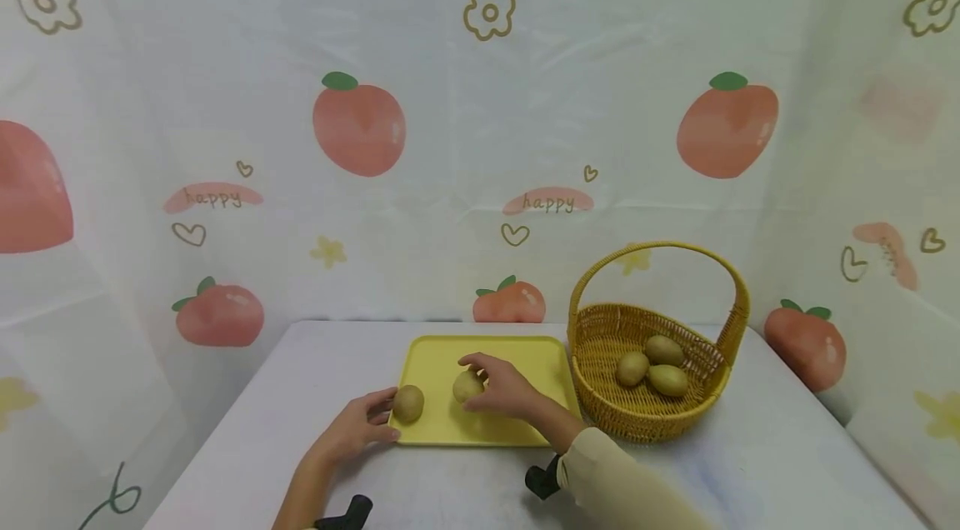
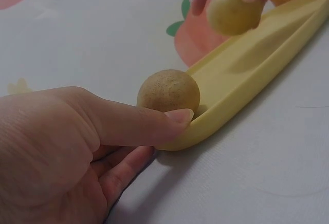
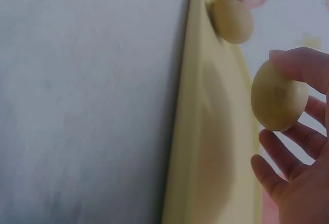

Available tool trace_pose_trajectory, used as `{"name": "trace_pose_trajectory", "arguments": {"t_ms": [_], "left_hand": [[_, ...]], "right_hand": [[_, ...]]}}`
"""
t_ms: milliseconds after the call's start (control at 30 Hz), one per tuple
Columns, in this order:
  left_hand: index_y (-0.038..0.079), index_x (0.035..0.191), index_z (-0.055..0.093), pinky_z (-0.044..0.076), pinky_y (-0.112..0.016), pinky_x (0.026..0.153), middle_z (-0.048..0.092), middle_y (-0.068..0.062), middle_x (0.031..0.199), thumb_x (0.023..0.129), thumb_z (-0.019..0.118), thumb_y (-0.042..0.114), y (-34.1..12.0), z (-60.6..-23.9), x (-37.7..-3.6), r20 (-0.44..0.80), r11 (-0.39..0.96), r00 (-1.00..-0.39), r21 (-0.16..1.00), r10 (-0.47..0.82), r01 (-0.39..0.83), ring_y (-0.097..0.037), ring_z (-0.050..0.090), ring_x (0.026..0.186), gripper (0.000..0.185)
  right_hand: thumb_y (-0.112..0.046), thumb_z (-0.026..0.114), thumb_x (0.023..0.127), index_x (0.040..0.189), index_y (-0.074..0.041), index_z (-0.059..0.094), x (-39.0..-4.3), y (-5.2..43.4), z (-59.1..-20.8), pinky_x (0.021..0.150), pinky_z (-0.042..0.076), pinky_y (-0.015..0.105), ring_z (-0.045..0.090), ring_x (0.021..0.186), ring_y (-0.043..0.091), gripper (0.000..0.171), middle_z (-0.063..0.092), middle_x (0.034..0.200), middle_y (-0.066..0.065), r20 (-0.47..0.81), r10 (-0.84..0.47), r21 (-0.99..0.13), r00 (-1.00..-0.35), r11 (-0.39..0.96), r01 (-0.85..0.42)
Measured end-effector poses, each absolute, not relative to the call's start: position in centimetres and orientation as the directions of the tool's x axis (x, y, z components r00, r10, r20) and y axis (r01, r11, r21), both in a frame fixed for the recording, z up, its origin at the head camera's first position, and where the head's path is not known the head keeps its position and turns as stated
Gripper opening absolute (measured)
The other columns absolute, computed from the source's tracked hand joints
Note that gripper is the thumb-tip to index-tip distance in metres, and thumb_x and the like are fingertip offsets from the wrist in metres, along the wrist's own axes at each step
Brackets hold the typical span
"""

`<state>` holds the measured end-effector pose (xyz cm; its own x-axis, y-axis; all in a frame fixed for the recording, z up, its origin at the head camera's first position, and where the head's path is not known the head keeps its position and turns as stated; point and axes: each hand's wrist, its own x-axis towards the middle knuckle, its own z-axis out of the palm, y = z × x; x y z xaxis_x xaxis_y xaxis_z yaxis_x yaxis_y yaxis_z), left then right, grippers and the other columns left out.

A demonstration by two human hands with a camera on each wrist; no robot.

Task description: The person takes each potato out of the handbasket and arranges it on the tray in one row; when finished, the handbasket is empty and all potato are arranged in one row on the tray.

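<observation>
A shallow yellow tray lies on the white table. One brown potato rests at its left end. My left hand is at the tray's left edge; in the left wrist view its thumb lies over the rim beside that potato, with other fingers outside and below the rim. Above the tray's middle, my right hand pinches a second potato between thumb and fingertips. The left wrist view shows this potato raised off the tray, its shadow beneath.
A woven yellow basket with a tall arched handle stands to the right of the tray, holding several potatoes. Behind the table hangs a white curtain printed with peaches, flowers and hearts.
</observation>
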<state>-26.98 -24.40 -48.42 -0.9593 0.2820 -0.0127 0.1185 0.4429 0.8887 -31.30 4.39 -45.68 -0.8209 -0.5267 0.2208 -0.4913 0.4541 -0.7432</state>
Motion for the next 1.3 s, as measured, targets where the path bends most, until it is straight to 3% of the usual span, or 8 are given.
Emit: {"name": "trace_pose_trajectory", "arguments": {"t_ms": [333,667,900,1300], "left_hand": [[-0.016,0.139,0.038,0.049,-0.045,0.097,0.05,-0.034,0.132,0.076,0.079,0.001,-24.3,-48.1,-26.7,0.001,0.449,-0.958,0.883,0.287,0.136,-0.046,0.054,0.118,0.077],[-0.015,0.139,0.039,0.05,-0.044,0.097,0.051,-0.033,0.132,0.076,0.079,0.002,-24.2,-48.1,-26.7,-0.013,0.447,-0.958,0.886,0.285,0.121,-0.045,0.054,0.118,0.077],[-0.015,0.139,0.039,0.049,-0.046,0.097,0.051,-0.033,0.131,0.075,0.079,0.001,-24.2,-47.9,-26.6,-0.01,0.451,-0.96,0.884,0.279,0.121,-0.046,0.055,0.117,0.077],[-0.016,0.139,0.038,0.05,-0.045,0.096,0.05,-0.034,0.132,0.076,0.079,0.001,-24.2,-48.0,-26.6,-0.017,0.449,-0.962,0.887,0.273,0.111,-0.046,0.055,0.117,0.077]], "right_hand": [[-0.017,0.084,0.072,0.128,-0.01,0.06,-31.5,1.3,-47.3,0.089,0.05,0.036,0.058,0.104,0.023,0.061,0.063,0.114,0.005,0.139,-0.468,-0.761,-0.873,0.513,-0.397],[-0.016,0.085,0.069,0.128,-0.014,0.06,-31.3,-0.2,-48.1,0.087,0.05,0.03,0.058,0.1,0.016,0.064,0.064,0.111,-0.001,0.161,-0.47,-0.765,-0.868,0.496,-0.41],[-0.012,0.085,0.069,0.131,-0.012,0.058,-31.1,0.0,-48.0,0.091,0.048,0.03,0.056,0.104,0.015,0.067,0.064,0.115,0.002,0.186,-0.532,-0.73,-0.826,0.488,-0.478],[-0.016,0.086,0.071,0.139,-0.015,0.051,-30.8,0.7,-47.9,0.101,0.044,0.034,0.053,0.116,0.016,0.076,0.059,0.126,0.003,0.104,-0.547,-0.745,-0.831,0.511,-0.43]]}}
